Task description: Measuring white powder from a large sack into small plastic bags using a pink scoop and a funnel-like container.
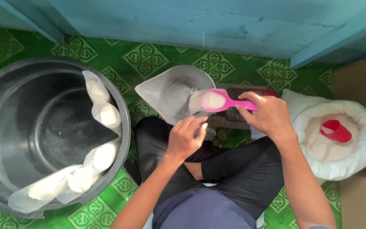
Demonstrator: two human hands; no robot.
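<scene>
The floor (149,55) is crowded around the seated person. A large dark tub (43,127) fills the left, its right rim hung with filled plastic bags (102,114), leaving only a narrow strip of floor beside the left knee. Straight ahead, the metal bowl (170,91) and the scale (242,106) behind it block the way, with the blue wall (191,21) just beyond. To the right, the open white sack (361,135) holding a red cup (336,130) sits close against a brown board (365,85). The tub's interior is open.
</scene>
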